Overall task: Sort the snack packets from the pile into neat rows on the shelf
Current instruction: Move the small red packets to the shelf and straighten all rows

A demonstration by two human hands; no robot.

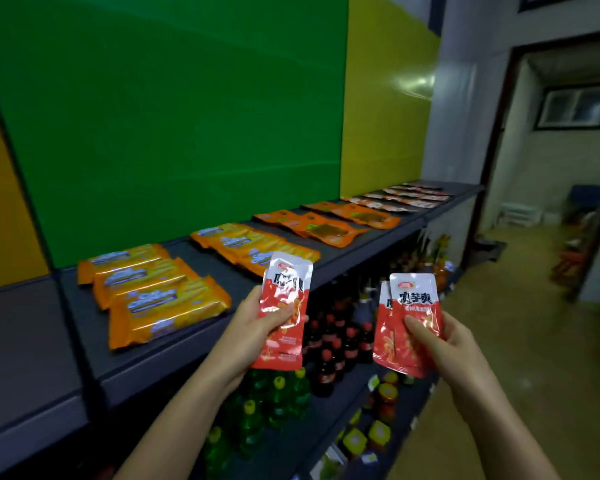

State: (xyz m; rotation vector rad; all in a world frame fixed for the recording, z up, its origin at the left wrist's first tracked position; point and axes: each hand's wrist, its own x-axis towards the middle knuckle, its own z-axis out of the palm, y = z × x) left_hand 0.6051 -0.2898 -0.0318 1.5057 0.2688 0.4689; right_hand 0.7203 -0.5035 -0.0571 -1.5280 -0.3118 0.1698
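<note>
left packet: one red-and-white snack packet was up in the air, upright, just in front of the shelf edge and not lying on it.
left hand: the left hand gripped that packet at its middle, thumb across the front, fingers curled behind.
right packets: two matching red-and-white packets were fanned together, the front one covering most of the one behind; held in the air, well apart from the left packet.
right hand: the right hand pinched the pair low down, thumb pressed on the front, fingers wrapped round the back.
shelf: a dark grey shelf ran from lower left to upper right.
nearest group: long orange biscuit packs lay overlapping on the shelf.
next group: more orange biscuit packs lay beside them, further right.
third group: orange packets with dark windows followed.
far end: a row of small pale packets, too blurred to read.
below: cola bottles, green bottles and jars stood on the lower shelf.
behind: a green panel and a yellow panel backed the shelf.
</note>
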